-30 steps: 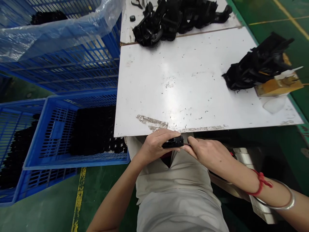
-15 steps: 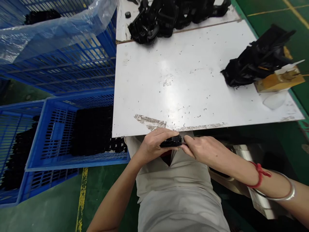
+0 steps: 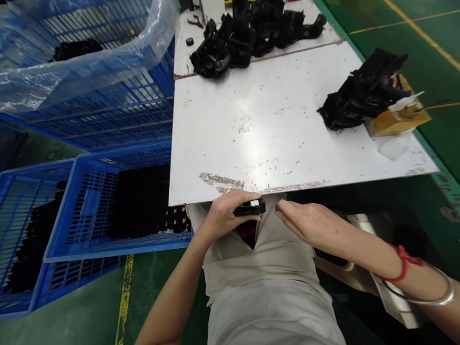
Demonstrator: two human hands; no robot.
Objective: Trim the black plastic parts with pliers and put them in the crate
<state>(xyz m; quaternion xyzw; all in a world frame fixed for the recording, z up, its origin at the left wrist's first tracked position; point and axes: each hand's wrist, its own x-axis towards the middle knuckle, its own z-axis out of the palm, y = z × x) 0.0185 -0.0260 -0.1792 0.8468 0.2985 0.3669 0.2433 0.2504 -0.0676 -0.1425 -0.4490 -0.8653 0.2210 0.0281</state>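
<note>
My left hand (image 3: 227,211) is closed around a small black plastic part (image 3: 249,207), held over my lap just below the table's front edge. A pale patch shows on the part's upper side. To the right, my right hand (image 3: 296,218) is apart from the part, its thumb and fingers pinched together. A small dark tip shows at those fingertips, too small to name. Black specks like trimmings lie on the white table (image 3: 215,124) ahead of both hands.
Black moulded parts (image 3: 247,40) are heaped at the table's back. At the right, a black part (image 3: 359,93) leans by a yellowish block (image 3: 395,120). Left of the table, a blue crate (image 3: 86,206) holds many black pieces; a larger crate (image 3: 118,100) with plastic film stands behind.
My right hand has drawn back to the right, away from the black part it was touching. The part in my left hand has turned slightly, showing a pale patch.
</note>
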